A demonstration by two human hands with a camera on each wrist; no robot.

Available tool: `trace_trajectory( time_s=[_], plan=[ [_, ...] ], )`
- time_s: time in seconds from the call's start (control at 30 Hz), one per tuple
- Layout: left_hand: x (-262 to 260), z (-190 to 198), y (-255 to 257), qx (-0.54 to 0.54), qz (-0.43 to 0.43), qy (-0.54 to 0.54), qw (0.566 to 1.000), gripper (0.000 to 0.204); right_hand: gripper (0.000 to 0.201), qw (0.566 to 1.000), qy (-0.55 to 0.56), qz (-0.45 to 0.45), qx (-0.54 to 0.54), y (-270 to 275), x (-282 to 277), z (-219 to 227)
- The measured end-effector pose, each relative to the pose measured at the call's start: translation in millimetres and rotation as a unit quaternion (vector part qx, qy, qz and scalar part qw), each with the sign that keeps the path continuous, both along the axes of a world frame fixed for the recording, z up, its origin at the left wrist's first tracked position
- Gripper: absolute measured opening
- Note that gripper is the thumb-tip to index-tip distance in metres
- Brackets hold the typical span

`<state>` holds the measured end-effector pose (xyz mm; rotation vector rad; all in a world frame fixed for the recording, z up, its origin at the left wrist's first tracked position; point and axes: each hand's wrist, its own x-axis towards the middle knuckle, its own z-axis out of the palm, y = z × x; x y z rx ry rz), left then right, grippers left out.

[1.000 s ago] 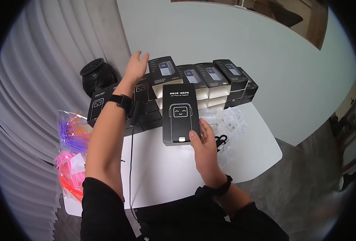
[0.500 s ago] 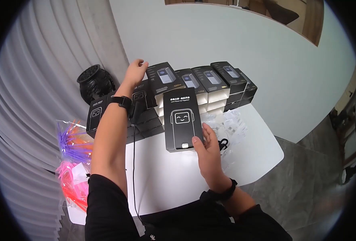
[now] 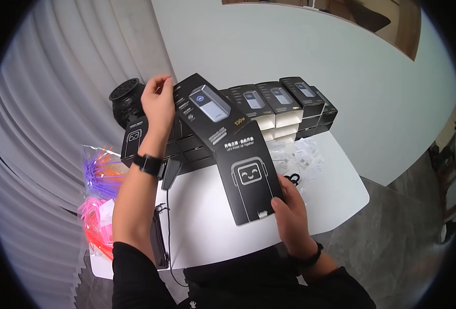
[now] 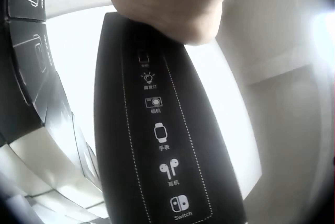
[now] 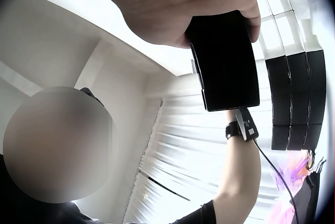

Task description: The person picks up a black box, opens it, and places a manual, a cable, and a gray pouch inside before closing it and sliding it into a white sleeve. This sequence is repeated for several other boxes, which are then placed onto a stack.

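Observation:
Tilted in the air over the table is a black box with a power bank picture and "130W" (image 3: 207, 105). My left hand (image 3: 157, 103) grips it at its upper left edge, its thumb and fingers curled there. In the left wrist view one side of this box (image 4: 162, 109) shows a column of small white icons. My right hand (image 3: 291, 216) holds a black box with a smiling robot drawing (image 3: 249, 175) by its lower right edge. The upper end of this box meets the lower end of the power bank box in the head view. Seen from the right wrist, its end (image 5: 225, 67) is plain black.
More black boxes (image 3: 251, 100) stand stacked along the table's back. Bags of purple and orange sticks (image 3: 102, 175) and pink and red strips (image 3: 95, 221) lie at left. Clear plastic packets (image 3: 302, 157) and a black cable (image 3: 292, 178) lie at right. A black jar (image 3: 126, 103) stands behind.
My left hand has taken the power bank box off the stack and brought it closer, turning it. My right hand has moved the robot-face box lower and to the right, tilting it.

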<state>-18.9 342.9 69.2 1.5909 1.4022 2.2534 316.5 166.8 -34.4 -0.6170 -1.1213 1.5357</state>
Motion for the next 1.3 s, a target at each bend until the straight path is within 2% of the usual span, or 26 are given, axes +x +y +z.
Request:
trace_trajectory(
  time_s=[0.1, 0.2, 0.33, 0.47, 0.53, 0.8, 0.93, 1.03, 1.13, 1.23, 1.3],
  plan=[
    [-1, -3, -49, 0.055, 0.017, -0.043, 0.997, 0.010, 0.060, 0.999, 0.013, 0.042, -0.004, -17, 9, -4],
    [-7, -14, -94, 0.071, 0.103, -0.054, 0.991, 0.011, 0.061, 0.996, -0.001, 0.090, 0.006, -27, 15, -5],
    [-19, -42, -138, 0.083, 0.157, -0.104, 0.979, 0.011, 0.060, 0.991, -0.040, 0.131, -0.002, -32, 19, -12],
    [-32, -70, -171, 0.110, 0.181, -0.135, 0.968, 0.011, 0.059, 0.984, -0.059, 0.166, -0.019, -33, 18, -14],
    [-32, -75, -185, 0.118, 0.173, -0.161, 0.964, 0.010, 0.059, 0.980, -0.068, 0.183, -0.037, -35, 18, -10],
    [-20, -88, -227, 0.092, 0.239, -0.189, 0.948, 0.014, 0.058, 0.970, -0.095, 0.221, -0.032, -27, 23, -5],
    [-18, -98, -239, 0.066, 0.230, -0.214, 0.947, 0.015, 0.055, 0.961, -0.113, 0.249, -0.026, -22, 23, -10],
    [-12, -105, -249, 0.066, 0.240, -0.222, 0.943, 0.015, 0.049, 0.968, -0.088, 0.229, -0.060, -23, 18, -18],
    [-2, -118, -261, 0.061, 0.225, -0.220, 0.947, 0.014, 0.042, 0.981, -0.093, 0.170, -0.019, -29, 9, -23],
    [6, -130, -270, 0.042, 0.162, -0.254, 0.953, 0.013, 0.036, 0.990, -0.037, 0.125, -0.062, -30, -1, -32],
    [3, -138, -281, -0.017, 0.106, -0.257, 0.960, 0.022, 0.035, 0.986, -0.052, 0.151, -0.053, -25, 1, -34]
  ],
)
